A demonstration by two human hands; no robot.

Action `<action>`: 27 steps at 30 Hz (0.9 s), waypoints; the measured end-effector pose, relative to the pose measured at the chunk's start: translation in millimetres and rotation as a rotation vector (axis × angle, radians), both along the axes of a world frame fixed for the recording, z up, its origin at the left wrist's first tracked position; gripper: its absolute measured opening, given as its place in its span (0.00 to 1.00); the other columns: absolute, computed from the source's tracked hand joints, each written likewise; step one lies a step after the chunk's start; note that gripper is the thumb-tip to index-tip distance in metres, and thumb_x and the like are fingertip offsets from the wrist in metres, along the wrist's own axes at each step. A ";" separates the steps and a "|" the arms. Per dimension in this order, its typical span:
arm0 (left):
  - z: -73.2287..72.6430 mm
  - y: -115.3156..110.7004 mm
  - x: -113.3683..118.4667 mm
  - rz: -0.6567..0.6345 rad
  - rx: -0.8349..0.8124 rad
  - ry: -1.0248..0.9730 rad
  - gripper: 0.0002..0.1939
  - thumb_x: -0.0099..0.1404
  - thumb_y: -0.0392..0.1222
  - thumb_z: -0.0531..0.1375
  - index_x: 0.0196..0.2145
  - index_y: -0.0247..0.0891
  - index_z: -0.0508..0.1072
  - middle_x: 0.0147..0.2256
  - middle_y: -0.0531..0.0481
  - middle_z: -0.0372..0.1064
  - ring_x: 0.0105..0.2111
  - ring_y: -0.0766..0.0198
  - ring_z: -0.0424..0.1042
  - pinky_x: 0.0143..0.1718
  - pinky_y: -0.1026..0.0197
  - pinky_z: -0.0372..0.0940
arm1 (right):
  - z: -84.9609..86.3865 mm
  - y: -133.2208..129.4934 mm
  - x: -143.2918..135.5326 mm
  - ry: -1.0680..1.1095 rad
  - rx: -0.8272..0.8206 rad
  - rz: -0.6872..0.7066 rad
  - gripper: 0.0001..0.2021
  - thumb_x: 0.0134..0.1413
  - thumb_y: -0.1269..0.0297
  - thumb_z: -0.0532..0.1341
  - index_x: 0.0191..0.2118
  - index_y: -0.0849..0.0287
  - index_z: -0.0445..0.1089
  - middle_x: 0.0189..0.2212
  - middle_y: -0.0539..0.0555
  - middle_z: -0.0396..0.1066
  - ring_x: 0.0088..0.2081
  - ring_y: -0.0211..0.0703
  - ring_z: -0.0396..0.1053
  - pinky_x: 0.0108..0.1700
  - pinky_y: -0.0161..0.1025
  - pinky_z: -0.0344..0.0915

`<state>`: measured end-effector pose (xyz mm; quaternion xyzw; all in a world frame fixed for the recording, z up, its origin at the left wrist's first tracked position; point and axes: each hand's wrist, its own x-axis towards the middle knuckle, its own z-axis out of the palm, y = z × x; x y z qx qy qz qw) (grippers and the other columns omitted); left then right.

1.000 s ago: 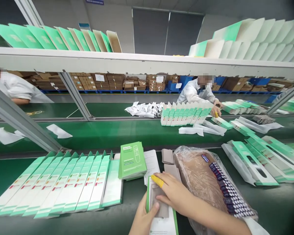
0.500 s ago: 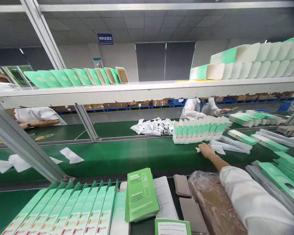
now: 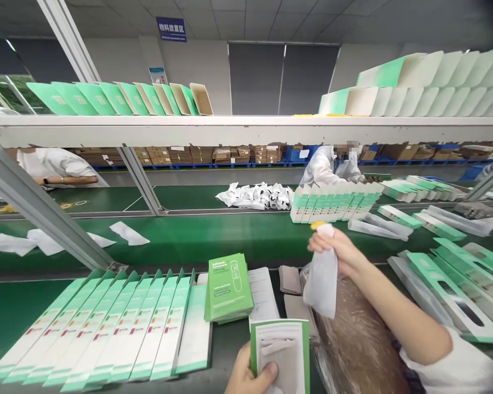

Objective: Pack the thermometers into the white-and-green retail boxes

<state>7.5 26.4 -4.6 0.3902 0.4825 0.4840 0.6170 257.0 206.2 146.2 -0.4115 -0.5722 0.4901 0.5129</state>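
My left hand point(image 3: 250, 372), at the bottom middle, is closed on a green booklet point(image 3: 305, 350). A white paper and a folded grey-brown pouch point(image 3: 281, 355) lie on it under my thumb. My right hand point(image 3: 337, 249) grips a white, cloudy wrapper point(image 3: 322, 284) that hangs down over the plastic-wrapped brown bundle. A yellow tip point(image 3: 318, 225) sticks out above these fingers; what is inside the wrapper cannot be made out. Just left of the hands are a stack of green "Infrared Thermometer" booklets point(image 3: 230, 290) and printed sheets point(image 3: 263, 295). More grey-brown pouches point(image 3: 291, 280) lie beside them.
Green-and-white cartons point(image 3: 119, 328) stand in a row at left, with more upright cartons point(image 3: 332, 203) on the green conveyor point(image 3: 238, 235). Open cartons and sleeves point(image 3: 456, 290) lie right. A shelf point(image 3: 246, 131) crosses above. Co-workers point(image 3: 326, 166) are beyond.
My right hand has come back from the belt, lifting a white wrapper with a yellow tip. My left hand has come into view with the booklet, paper and pouch. The view has tilted down.
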 end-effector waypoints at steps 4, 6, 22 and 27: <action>14.6 -1.8 13.9 -0.366 0.313 0.002 0.30 0.60 0.53 0.65 0.58 0.38 0.71 0.63 0.38 0.62 0.62 0.41 0.61 0.62 0.46 0.56 | -16.3 -66.9 -56.9 0.225 -0.146 0.199 0.18 0.47 0.49 0.68 0.27 0.53 0.61 0.13 0.39 0.45 0.17 0.34 0.45 0.28 0.38 0.56; 18.8 -7.2 20.0 -0.453 0.411 0.053 0.24 0.61 0.42 0.64 0.55 0.39 0.73 0.60 0.41 0.65 0.59 0.45 0.64 0.62 0.49 0.56 | -23.7 -86.3 -75.8 0.345 -0.199 0.210 0.18 0.50 0.52 0.67 0.25 0.54 0.59 0.13 0.38 0.43 0.17 0.32 0.41 0.26 0.36 0.54; 37.9 -52.6 0.0 -0.568 0.470 0.369 0.19 0.57 0.25 0.56 0.41 0.40 0.79 0.45 0.47 0.64 0.52 0.57 0.64 0.54 0.61 0.60 | -85.9 -169.8 -70.4 0.347 -0.258 0.042 0.16 0.45 0.59 0.73 0.42 0.54 0.76 0.42 0.52 0.76 0.46 0.47 0.72 0.49 0.39 0.67; 27.7 -60.2 -1.6 -0.525 0.401 0.301 0.17 0.58 0.29 0.59 0.42 0.42 0.79 0.48 0.47 0.66 0.53 0.53 0.65 0.55 0.56 0.60 | -90.3 -172.1 -53.3 -0.040 -0.110 0.184 0.27 0.47 0.67 0.71 0.55 0.49 0.70 0.53 0.52 0.72 0.56 0.49 0.68 0.59 0.45 0.63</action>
